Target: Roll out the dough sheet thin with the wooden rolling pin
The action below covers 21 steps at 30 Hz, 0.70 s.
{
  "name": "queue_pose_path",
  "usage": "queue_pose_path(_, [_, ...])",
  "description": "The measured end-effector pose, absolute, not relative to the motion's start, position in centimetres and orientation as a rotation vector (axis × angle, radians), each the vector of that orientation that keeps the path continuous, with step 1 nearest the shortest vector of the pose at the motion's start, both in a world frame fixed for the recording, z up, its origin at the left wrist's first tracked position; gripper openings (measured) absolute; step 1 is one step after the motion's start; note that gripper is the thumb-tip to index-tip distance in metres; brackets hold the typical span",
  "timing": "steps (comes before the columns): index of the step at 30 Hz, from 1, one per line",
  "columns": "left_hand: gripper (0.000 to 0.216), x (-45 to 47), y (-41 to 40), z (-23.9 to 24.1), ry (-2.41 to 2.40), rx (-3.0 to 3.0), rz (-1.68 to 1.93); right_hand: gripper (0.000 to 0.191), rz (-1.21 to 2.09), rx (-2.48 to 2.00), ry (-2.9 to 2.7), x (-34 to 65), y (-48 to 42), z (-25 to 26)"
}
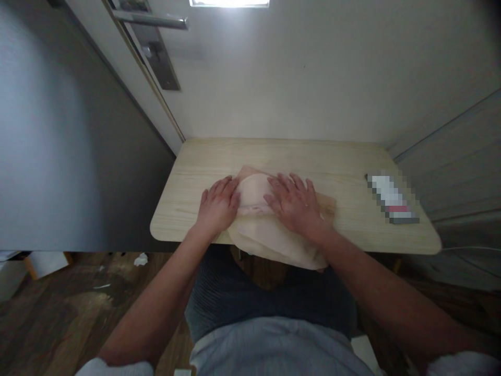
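A pale wooden worktop [336, 156] carries a cream soft cloth garment [270, 235], draped over its near edge. Left hand [217, 204] and right hand [295, 203] lie flat upon it, each grip spread, pinching nothing.

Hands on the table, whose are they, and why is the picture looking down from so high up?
The camera sits on a person's head, so you see what they see when looking down. Both hands are theirs. The left hand and the right hand lie flat on a pale peach cloth, palms down, nothing pinched. The cloth rests on a light wooden table and hangs over its near edge. To the right lies a small blurred-out object; what it is cannot be told. Behind stands a door with a metal handle.
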State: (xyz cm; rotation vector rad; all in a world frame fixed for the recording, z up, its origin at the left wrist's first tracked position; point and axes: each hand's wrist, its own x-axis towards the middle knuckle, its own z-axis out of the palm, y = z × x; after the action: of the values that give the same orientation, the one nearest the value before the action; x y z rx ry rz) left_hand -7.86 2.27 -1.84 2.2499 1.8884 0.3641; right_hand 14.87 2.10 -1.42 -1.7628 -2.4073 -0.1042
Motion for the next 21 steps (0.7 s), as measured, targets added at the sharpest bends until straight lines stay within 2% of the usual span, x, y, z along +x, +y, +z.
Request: queue_pose_path(21, [0.052,-8.2,7.4,-1.9,1.892,2.183,0.494,0.063,0.029,-1.832,-2.359,14.2,7.7,-1.4])
